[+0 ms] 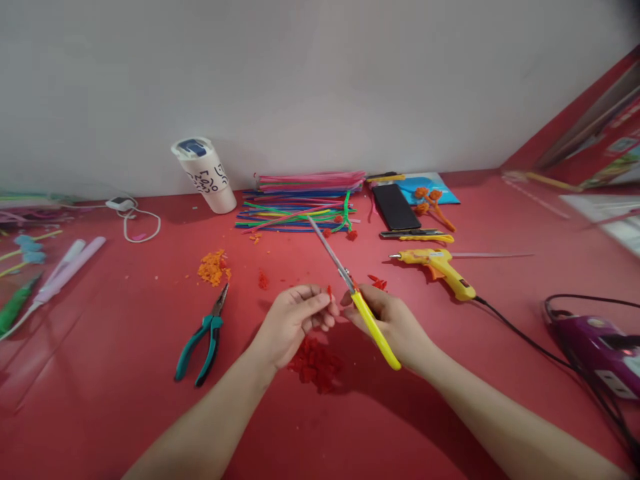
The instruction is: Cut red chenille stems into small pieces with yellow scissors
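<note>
A small red piece (330, 293) is sitting between the thumb and fingers of my left hand (300, 310), above the red table (430, 433), just beside the scissors (356, 298). I am pinching it upright at my fingertips while the other fingers are curling loosely below. My right hand (393, 323) is grasping the scissors around their yellow handles, and the blades are pointing away from me, slanting to the left, toward a spread of coloured stems (300, 207). A pile of red bits (320, 370) is lying just on my side of the left hand, and a few red scraps (379, 283) are resting beyond the right one. Over to the left, teal-handled pliers (211, 325) are lying with their handles spread, their tip near a heap of orange fluff (213, 268). A white tumbler (205, 179) is standing by the wall. To the right, a yellow glue gun (435, 260) is lying on its side, nearer to me than a dark phone (397, 207), and its cord is running toward a purple power strip (590, 343).
</note>
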The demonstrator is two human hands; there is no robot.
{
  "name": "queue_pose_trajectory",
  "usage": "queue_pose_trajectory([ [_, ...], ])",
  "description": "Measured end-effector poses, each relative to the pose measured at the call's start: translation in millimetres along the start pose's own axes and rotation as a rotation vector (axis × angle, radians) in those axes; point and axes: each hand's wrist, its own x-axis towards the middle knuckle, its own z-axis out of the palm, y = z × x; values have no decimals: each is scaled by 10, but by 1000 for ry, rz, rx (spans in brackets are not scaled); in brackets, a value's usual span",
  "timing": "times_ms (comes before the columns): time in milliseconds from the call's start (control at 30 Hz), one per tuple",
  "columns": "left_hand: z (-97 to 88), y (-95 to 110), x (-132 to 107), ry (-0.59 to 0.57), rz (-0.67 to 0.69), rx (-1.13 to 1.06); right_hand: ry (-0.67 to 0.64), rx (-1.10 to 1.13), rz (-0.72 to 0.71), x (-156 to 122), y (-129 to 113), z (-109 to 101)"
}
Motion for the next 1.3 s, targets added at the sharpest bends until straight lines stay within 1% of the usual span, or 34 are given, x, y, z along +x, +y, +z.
queue_pose_trajectory([
  [100,13,-33,-17,-97,-108,22,-34,306,85,-7,12,18],
  [167,11,-51,-19,-130,-163,47,-62,422,95,-9,43,26],
  [267,7,-72,-15,-157,-224,87,-93,463,100,-14,64,25],
  [367,14,-85,-11,-151,-210,146,-111,425,114,-29,30,12],
  [500,35,-94,-7,-67,-112,305,-79,312,88,-46,-32,6],
  [600,37,-93,-1,-24,-87,367,-43,178,25,-41,-32,-5],
  [667,23,-83,11,10,-40,323,20,20,-47,-32,-2,-35],
  [767,-22,-49,42,144,106,176,96,-293,-119,-27,59,-100],
  [833,-58,-20,62,232,198,77,92,-493,-119,-30,86,-129],
  [900,-89,6,76,277,265,-1,62,-651,-125,-35,95,-134],
  [1000,-115,28,81,280,330,-61,7,-820,-163,-39,97,-109],
  [1100,-119,29,79,257,359,-80,-43,-931,-190,-37,113,-82],
  [1300,-126,5,94,252,397,-106,-57,-1001,-228,-38,153,-53],
])
